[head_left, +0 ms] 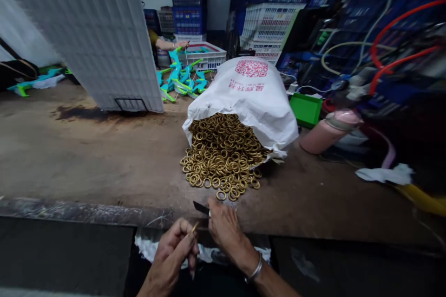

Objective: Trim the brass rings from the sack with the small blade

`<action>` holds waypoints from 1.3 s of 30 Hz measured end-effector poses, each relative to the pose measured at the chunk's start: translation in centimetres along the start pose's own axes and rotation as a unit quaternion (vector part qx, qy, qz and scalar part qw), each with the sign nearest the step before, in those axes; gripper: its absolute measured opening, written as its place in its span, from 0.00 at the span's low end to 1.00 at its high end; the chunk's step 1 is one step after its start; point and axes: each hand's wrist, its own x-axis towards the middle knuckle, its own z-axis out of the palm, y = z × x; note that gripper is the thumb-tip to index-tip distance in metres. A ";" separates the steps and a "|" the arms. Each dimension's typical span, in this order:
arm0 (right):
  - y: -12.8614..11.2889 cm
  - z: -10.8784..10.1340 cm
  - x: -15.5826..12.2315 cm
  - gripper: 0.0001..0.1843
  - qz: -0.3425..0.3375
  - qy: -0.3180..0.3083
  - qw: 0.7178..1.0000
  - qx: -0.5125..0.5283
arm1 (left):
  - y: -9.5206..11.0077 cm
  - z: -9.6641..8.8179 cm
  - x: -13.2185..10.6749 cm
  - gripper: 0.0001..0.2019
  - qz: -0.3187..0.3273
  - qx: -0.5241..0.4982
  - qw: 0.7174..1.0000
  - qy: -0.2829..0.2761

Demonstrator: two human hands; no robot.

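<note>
My left hand (174, 250) pinches one gold-coloured ring (194, 227) between thumb and fingertips, just off the table's front edge. In my right hand (225, 225) is a small knife, its dark blade (201, 208) pointing left; most of its handle is hidden by my fingers. Beyond the hands, a large heap of gold-coloured rings (223, 162) spills from the mouth of a white sack (251, 97) with red print. The sack lies on its side on the brown table (104, 162).
A tall grey panel (104, 32) stands at the left. Turquoise and green plastic pieces (181, 76) lie behind it, near another person's hand (179, 45). To the right are a green tray (305, 109), a pink bottle (329, 132) and red hoses (379, 55). Stacked crates (268, 23) line the back.
</note>
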 end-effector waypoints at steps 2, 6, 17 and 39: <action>0.8 -0.3 0.1 0.16 0.028 0.035 0.999 0.006 | 0.4 0.2 -0.2 0.14 -0.017 -0.033 0.999 -0.027; 2.1 -0.5 0.2 0.20 0.069 0.094 0.993 0.025 | 0.8 0.3 0.9 0.15 -0.051 -0.119 0.991 -0.032; 2.7 -0.3 1.6 0.11 0.111 0.119 0.987 0.011 | 0.8 -0.4 3.2 0.09 -0.087 -0.227 0.967 -0.070; 2.3 2.3 3.1 0.15 0.054 0.098 0.902 0.417 | -2.2 -0.4 8.2 0.22 0.090 0.053 0.993 0.048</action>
